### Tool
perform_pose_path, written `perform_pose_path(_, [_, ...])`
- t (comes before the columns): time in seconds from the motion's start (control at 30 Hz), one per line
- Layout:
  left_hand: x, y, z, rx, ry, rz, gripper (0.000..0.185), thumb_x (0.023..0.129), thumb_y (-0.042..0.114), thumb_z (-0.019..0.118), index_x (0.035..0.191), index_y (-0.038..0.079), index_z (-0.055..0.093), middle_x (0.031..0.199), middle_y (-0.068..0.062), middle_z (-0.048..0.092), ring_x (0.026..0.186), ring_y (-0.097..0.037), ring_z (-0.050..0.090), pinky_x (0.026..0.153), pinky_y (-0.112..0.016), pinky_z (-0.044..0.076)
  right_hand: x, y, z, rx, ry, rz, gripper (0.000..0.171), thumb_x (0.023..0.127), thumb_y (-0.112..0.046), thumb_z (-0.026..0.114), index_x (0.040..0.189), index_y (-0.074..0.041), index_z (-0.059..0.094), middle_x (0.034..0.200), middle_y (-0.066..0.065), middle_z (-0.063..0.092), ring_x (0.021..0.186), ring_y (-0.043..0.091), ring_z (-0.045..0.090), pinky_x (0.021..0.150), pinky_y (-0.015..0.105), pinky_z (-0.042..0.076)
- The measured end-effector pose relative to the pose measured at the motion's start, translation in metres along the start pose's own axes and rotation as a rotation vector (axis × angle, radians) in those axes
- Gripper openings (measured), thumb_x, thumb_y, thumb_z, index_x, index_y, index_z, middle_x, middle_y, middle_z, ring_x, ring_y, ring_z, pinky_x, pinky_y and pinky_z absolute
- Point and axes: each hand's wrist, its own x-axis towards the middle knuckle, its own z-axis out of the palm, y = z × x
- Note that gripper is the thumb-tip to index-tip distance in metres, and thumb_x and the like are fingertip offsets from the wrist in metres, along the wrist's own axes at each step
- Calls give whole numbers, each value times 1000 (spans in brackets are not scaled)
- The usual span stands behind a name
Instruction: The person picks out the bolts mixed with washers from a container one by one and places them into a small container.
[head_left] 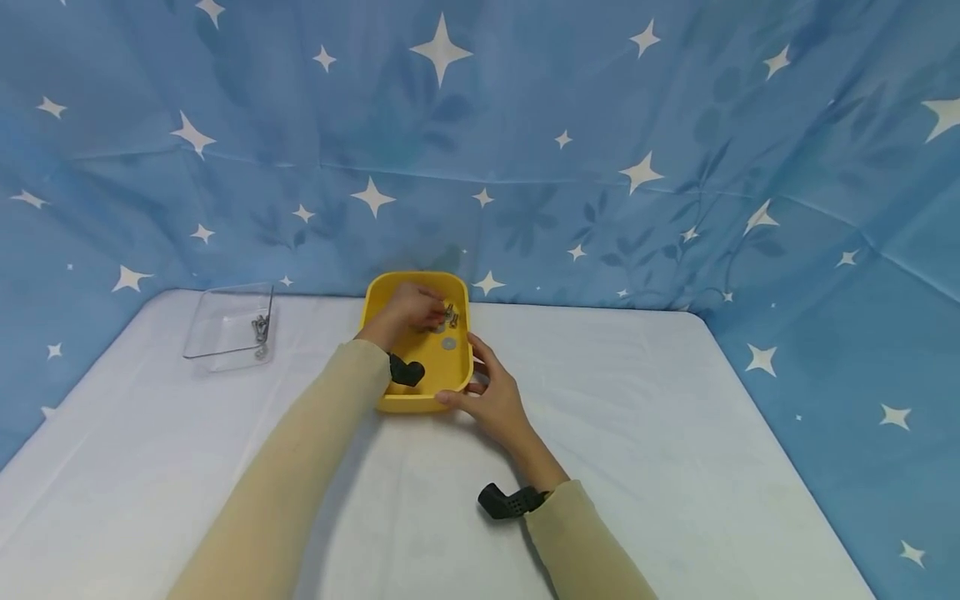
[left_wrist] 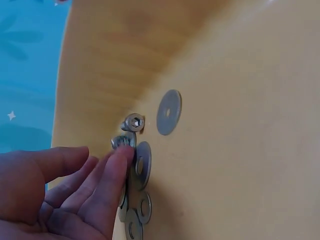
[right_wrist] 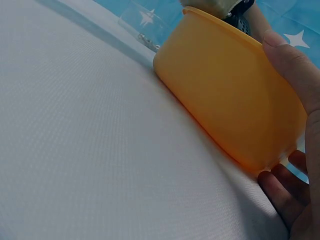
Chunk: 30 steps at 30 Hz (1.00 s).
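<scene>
A yellow plastic tray [head_left: 408, 405] stands at the far middle of the white table. My left hand [head_left: 411, 307] reaches inside it, thumb apart from the fingers. In the left wrist view, a fingertip [left_wrist: 118, 162] is right at a socket-head screw [left_wrist: 120, 142], among several flat washers [left_wrist: 143, 165]. Another socket-head screw [left_wrist: 135, 122] lies just beyond, and a large washer [left_wrist: 169, 112] is off to one side. My right hand [head_left: 495, 404] grips the tray's near right corner. Its thumb [right_wrist: 285, 55] is on the rim, with the other fingers low around the outer wall.
To the left of the tray, a clear plastic box [head_left: 225, 325] holds some metal hardware [head_left: 260, 327] at its right side. A blue curtain with white stars [head_left: 525, 150] hangs behind the white table [head_left: 637, 417].
</scene>
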Motion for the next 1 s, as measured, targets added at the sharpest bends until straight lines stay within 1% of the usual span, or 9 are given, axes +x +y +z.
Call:
perform_pose_path(0.13, [1,2,2,8,6,-1,32,99,7,63,129,-2,66,115,-23,71,78,-19,73,90,-37,62,0,-2,1,-22,13,9,95,82,-27,86,159,-30,32,162,2,39,137,26,54,103,40,57])
perform_pose_path(0.27, [4,1,4,42,20,-8,28,100,10,63,124,-3,69,95,-15,73,70,-16,72,85,-34,63,-1,-3,3,-44,21,16,95,82,-27,86,159,-31,31,162,2,38,137,25,54,102,37,57])
perform_pose_path(0.37, [9,-1,4,60,24,-22,26,102,17,60,114,-3,72,81,-8,73,63,-12,71,75,-29,62,-1,-3,3,-41,16,17,96,82,-27,87,159,-31,31,162,3,39,137,26,54,102,37,58])
perform_pose_path(0.47, [12,-2,4,57,1,-16,36,106,28,53,105,-3,71,76,-4,70,61,-11,70,70,-27,61,-1,-3,3,-35,9,15,97,81,-27,87,160,-29,31,161,3,39,137,26,54,102,37,58])
perform_pose_path(0.6, [12,-2,3,-25,-48,7,54,109,42,39,106,-5,67,82,-7,69,68,-15,73,80,-32,63,0,-2,3,-29,8,12,96,81,-28,87,160,-30,31,161,3,41,138,25,54,102,38,57])
perform_pose_path(0.73, [12,-3,2,-98,-68,4,68,110,49,28,116,-6,67,98,-14,71,84,-21,76,93,-37,60,0,-1,2,-17,-2,19,96,81,-29,87,159,-33,31,160,3,42,138,26,53,104,41,56])
perform_pose_path(0.83, [13,-3,3,-122,-78,2,63,110,44,32,122,-7,66,106,-15,70,90,-22,75,98,-38,58,1,-2,1,-17,-10,29,98,81,-29,87,160,-32,29,161,5,40,140,28,52,105,43,55])
perform_pose_path(0.9, [15,-4,4,-121,-75,-4,51,110,36,41,121,-6,66,104,-13,70,90,-21,75,98,-36,58,1,-3,1,-22,-16,42,98,82,-27,86,161,-30,28,162,7,39,141,29,50,107,44,54])
perform_pose_path(1.0, [17,-6,4,-80,-60,-10,33,105,24,56,117,-5,69,101,-12,73,90,-22,77,94,-33,60,0,-8,-1,-26,-29,62,100,83,-23,86,162,-25,25,163,11,37,142,32,49,108,45,53])
